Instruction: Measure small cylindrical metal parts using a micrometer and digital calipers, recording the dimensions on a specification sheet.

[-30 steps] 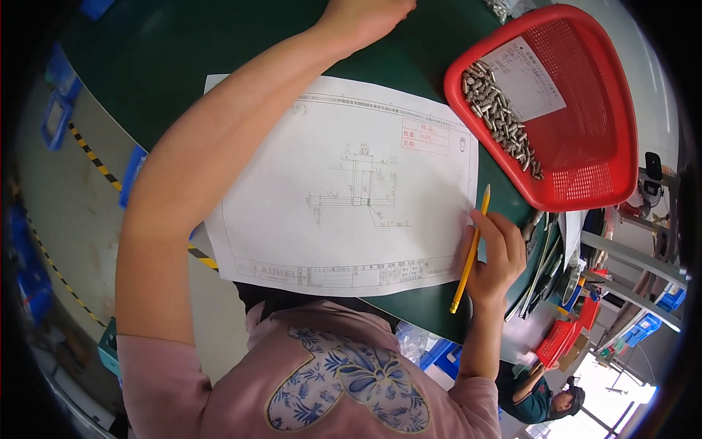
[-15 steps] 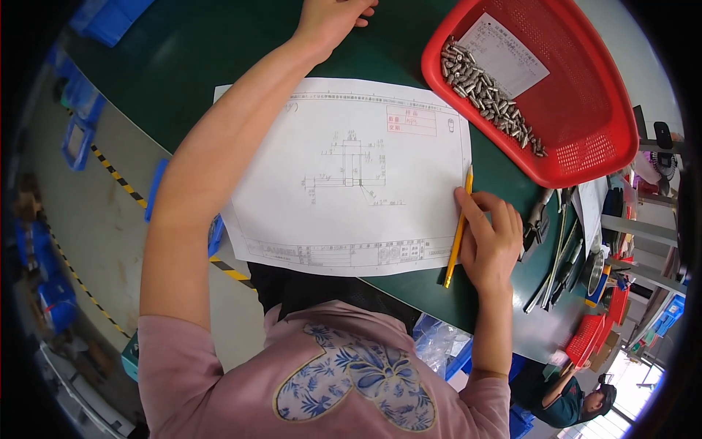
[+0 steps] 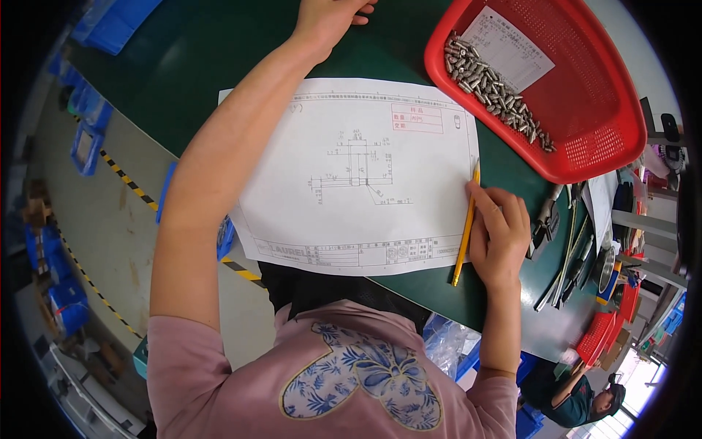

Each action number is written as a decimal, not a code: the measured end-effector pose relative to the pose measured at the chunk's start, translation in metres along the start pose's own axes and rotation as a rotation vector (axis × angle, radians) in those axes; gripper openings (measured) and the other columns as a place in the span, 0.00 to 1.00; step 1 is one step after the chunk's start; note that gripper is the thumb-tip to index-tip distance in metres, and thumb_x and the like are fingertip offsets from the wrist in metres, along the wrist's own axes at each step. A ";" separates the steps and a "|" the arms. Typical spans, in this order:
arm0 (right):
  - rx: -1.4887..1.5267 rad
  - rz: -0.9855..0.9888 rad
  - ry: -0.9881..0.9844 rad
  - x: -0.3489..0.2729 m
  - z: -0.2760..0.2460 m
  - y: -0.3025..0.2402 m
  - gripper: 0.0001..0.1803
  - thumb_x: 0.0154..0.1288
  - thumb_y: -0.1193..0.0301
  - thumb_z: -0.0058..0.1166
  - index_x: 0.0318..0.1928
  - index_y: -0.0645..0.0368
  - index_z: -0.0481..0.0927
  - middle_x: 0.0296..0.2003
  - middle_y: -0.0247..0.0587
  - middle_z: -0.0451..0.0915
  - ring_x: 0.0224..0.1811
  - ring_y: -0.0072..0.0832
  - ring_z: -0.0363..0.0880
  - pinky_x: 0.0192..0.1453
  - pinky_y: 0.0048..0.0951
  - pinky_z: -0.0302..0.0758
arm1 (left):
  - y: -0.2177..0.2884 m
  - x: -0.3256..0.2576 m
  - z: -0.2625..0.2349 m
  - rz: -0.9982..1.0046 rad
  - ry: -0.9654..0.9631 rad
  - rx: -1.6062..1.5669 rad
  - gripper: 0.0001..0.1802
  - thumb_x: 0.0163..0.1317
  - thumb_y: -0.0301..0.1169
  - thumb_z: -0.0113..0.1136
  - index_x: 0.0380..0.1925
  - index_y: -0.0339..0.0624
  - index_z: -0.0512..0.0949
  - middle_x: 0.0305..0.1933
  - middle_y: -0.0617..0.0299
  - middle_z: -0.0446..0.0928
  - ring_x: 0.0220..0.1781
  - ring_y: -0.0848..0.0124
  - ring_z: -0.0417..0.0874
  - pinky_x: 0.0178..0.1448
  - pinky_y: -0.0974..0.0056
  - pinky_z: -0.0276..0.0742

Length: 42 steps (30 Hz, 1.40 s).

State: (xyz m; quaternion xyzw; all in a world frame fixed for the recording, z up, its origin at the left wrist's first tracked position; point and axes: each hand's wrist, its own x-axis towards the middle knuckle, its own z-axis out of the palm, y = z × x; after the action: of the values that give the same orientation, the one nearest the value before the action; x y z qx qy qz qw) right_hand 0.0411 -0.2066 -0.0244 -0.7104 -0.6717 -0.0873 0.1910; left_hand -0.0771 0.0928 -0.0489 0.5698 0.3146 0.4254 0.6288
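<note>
A white sheet with a technical drawing (image 3: 292, 212) lies on the green table in front of me, with a small red table printed near its far right corner. Along its right edge rests a yellow pencil (image 3: 466, 234), its tip pointing away from me. My right hand (image 3: 501, 238) is beside it, fingers curled and one fingertip pressed on the pencil near the tip. Stretched across the sheet's left side, my left arm covers part of it. Beyond the far edge lies my left hand (image 3: 329, 25), partly cut off by the picture's top, its visible fingers loosely apart and holding nothing visible.
A red plastic basket (image 3: 585, 172) at the far right holds many small metal pins (image 3: 497, 91) and a written paper slip (image 3: 508, 47). Pliers (image 3: 545, 223) and long thin tools lie right of my hand. A blue bin (image 3: 113, 25) stands far left. Another person (image 3: 578, 399) works at lower right.
The whole view has shifted slightly, so things sit a little further right. Both hands keep about the same places relative to the sheet and pencil.
</note>
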 end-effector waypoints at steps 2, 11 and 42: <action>-0.018 0.001 -0.013 0.000 -0.003 -0.001 0.19 0.43 0.79 0.53 0.41 0.56 0.79 0.31 0.36 0.74 0.29 0.33 0.71 0.33 0.31 0.66 | -0.003 0.002 -0.001 -0.007 -0.016 -0.029 0.08 0.62 0.26 0.49 0.38 0.35 0.72 0.33 0.62 0.73 0.32 0.76 0.73 0.34 0.74 0.72; -0.186 0.186 0.145 -0.012 -0.033 0.039 0.14 0.45 0.80 0.54 0.37 0.58 0.79 0.31 0.40 0.75 0.30 0.36 0.74 0.34 0.32 0.70 | -0.018 0.010 -0.029 0.061 -0.031 0.092 0.16 0.62 0.35 0.52 0.47 0.38 0.73 0.42 0.59 0.75 0.43 0.75 0.75 0.44 0.71 0.72; -0.109 0.351 0.383 -0.070 -0.101 0.077 0.23 0.36 0.57 0.69 0.21 0.63 0.72 0.14 0.35 0.68 0.14 0.24 0.66 0.18 0.23 0.62 | 0.058 -0.195 0.062 -0.661 -0.428 -0.295 0.13 0.63 0.31 0.48 0.45 0.35 0.70 0.30 0.62 0.74 0.26 0.78 0.73 0.29 0.74 0.71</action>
State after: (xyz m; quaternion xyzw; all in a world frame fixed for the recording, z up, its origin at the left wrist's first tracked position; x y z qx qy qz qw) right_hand 0.1248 -0.3123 0.0290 -0.7958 -0.4841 -0.2217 0.2884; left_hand -0.1185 -0.1105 0.0002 0.4176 0.2783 0.1133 0.8575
